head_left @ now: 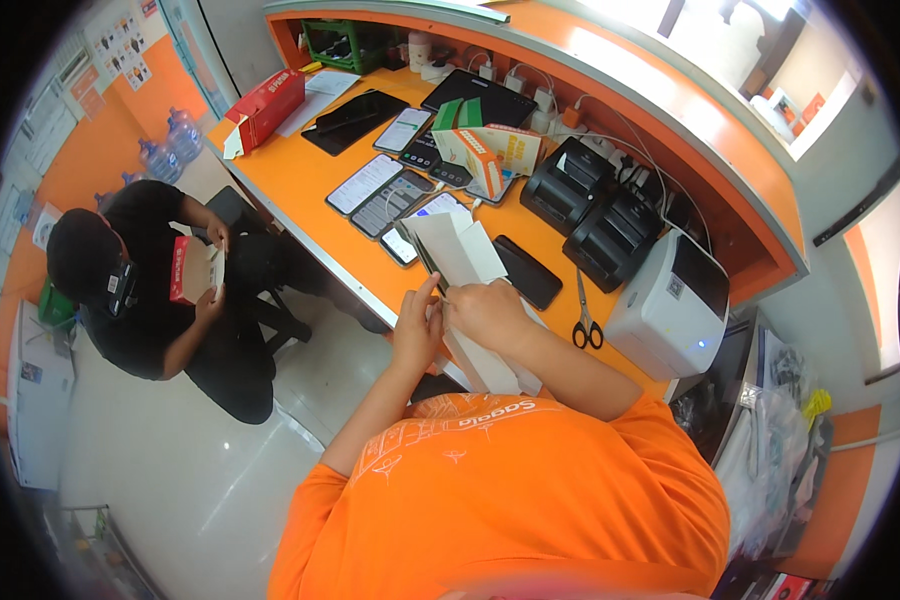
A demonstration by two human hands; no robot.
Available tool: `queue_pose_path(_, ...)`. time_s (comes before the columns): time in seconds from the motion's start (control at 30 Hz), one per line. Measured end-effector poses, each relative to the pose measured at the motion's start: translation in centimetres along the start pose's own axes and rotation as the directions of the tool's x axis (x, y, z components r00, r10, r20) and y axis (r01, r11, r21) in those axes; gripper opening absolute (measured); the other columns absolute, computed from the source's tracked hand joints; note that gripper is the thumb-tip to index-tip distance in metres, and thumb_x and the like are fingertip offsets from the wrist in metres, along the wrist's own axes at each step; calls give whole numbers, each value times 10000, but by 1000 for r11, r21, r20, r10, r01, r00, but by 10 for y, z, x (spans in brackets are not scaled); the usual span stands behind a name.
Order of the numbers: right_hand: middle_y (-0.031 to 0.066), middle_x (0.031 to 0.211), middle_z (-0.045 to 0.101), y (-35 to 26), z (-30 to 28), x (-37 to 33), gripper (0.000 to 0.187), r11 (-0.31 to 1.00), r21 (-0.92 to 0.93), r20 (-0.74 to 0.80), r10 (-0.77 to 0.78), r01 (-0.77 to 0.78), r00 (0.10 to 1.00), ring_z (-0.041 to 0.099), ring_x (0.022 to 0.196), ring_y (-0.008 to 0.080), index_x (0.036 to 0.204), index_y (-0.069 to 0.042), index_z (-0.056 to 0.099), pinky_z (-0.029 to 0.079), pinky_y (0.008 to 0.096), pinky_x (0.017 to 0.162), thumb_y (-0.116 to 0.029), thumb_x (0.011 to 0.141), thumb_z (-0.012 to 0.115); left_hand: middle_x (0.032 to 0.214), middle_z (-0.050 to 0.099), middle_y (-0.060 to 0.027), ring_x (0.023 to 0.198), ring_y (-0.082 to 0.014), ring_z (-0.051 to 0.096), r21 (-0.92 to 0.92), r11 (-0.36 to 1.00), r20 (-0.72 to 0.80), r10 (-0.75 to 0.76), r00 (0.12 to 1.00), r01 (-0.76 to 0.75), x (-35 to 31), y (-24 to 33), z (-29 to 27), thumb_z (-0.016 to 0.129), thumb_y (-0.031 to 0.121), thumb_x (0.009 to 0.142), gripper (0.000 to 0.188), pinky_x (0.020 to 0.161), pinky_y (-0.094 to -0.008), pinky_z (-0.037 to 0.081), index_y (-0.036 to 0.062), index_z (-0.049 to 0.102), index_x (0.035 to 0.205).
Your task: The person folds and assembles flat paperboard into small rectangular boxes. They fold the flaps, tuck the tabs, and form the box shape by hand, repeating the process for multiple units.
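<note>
Both hands are on a white cardboard piece, which looks like a partly folded box. Its upper flap stands over the counter, while its lower end shows between my forearms. My left hand pinches the left edge, a finger pointing up along a dark green side. Curled over the middle is my right hand, with its fingertips hidden behind the card. Just beyond lie several phones, some with lit screens, and a dark phone to the right of the flap. A green, white and orange box stands behind.
Black-handled scissors lie near a white printer and two black devices on the orange counter. A red box and tablet are farther left. Cables run along the back. A seated person holds a red-and-white box.
</note>
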State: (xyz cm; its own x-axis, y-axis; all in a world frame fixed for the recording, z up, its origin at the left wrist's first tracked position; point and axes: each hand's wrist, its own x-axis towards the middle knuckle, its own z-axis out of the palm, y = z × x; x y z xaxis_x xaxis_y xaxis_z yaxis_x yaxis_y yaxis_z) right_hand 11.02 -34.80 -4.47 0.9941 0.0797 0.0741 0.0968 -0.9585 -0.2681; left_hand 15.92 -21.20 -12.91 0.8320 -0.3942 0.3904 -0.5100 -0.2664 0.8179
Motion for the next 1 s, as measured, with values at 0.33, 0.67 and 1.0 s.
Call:
queue_pose_path(0.33, 51, 757, 669, 5, 8, -11, 159, 999, 29, -2, 31, -31, 1000, 647, 713, 243, 890, -104, 650, 420, 431, 702, -221, 826, 563, 1138, 490, -142, 921, -316, 574, 217, 950, 50, 218, 975, -223, 7, 13, -13, 713, 121, 712, 332, 760, -393, 497, 130, 606, 1027)
queue_pose_path(0.67, 63, 784, 665, 7, 7, -11, 160, 999, 24, 86, -51, 49, 995, 643, 766, 239, 906, -105, 652, 403, 431, 731, -207, 845, 544, 1031, 572, 0, 1009, -252, 524, 370, 863, 255, 261, 931, -343, 13, -3, -35, 739, 149, 671, 244, 863, -404, 413, 160, 591, 865)
queue_pose_path(1.0, 131, 786, 656, 26, 12, -4, 192, 872, 469, 140, 87, -143, 986, 644, 729, 264, 868, -10, 614, 496, 352, 684, -201, 852, 601, 942, 595, -95, 937, -311, 551, 170, 974, 285, 95, 954, -148, 8, -10, -34, 670, 139, 763, 286, 867, -400, 426, 49, 592, 1024)
